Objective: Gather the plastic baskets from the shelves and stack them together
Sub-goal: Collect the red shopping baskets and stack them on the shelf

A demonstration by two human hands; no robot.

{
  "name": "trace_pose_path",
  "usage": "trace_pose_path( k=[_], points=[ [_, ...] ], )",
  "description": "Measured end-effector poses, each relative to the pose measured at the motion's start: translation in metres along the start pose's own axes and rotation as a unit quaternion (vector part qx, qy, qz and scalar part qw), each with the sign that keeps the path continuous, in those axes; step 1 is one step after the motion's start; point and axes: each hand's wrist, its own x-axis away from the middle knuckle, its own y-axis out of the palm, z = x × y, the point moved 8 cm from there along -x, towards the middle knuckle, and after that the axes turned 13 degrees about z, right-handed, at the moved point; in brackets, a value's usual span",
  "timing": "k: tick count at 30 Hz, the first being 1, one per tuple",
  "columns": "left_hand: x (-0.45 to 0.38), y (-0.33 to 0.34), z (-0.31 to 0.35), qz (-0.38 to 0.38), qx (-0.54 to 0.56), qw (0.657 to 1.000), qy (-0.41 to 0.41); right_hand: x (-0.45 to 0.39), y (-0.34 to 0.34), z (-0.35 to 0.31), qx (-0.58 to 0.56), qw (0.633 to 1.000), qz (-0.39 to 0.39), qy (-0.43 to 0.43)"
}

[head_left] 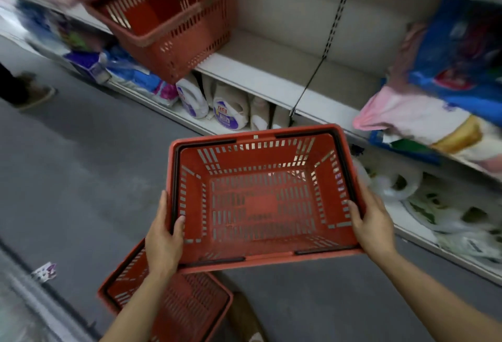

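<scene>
"Three red plastic baskets show here. Which one is being carried?"

"The held basket (260,200), in the middle of the view, open side up, above the grey floor (81,165) and just in front of the shelves (271,75). The left hand (163,243) grips its left rim, thumb hooked inside over the folded black handle and the fingers (163,205) pressed together along the outer wall. The right hand (373,226) grips the right rim the same way, thumb inside and the rest wrapped under the outside (those I cannot see well)."

"And the other two?"

"The floor basket (173,306) lies low at the left, partly under the held basket and behind the left forearm, upright as far as I can tell. The shelf basket (168,18) sits up on the middle shelf at the top left, tilted, its corner jutting past the shelf edge."

"What else is on the shelves?"

"White detergent jugs (214,105) stand on the bottom shelf below that tilted one. Soft packages (440,91), blue and pink, fill the right side, blurred. A small wrapper (44,272) lies on the floor at the far left."
</scene>
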Motion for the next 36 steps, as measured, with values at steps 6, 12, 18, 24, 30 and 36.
trace_pose_path(
  k=[6, 12, 18, 24, 30, 36],
  points=[
    [0.044, -0.065, 0.067, 0.030, 0.045, 0.998, 0.022, 0.014, -0.105, -0.015, -0.017, 0.998, 0.054, -0.038],
    [0.093, -0.143, 0.159, 0.078, 0.080, 0.992, 0.052, 0.023, -0.233, -0.036, -0.062, 0.991, 0.110, -0.052],
    [0.113, -0.223, 0.269, 0.112, 0.096, 0.982, 0.119, 0.020, -0.350, -0.074, -0.108, 0.967, 0.210, -0.090],
    [0.086, -0.235, 0.359, 0.101, 0.150, 0.966, 0.182, 0.007, -0.441, -0.091, -0.087, 0.946, 0.298, -0.093],
    [0.083, -0.201, 0.469, 0.053, 0.155, 0.956, 0.242, -0.012, -0.513, -0.060, -0.063, 0.933, 0.350, -0.054],
    [0.110, -0.145, 0.573, -0.010, 0.156, 0.946, 0.285, -0.035, -0.589, -0.010, -0.025, 0.928, 0.372, 0.002]
  ],
)
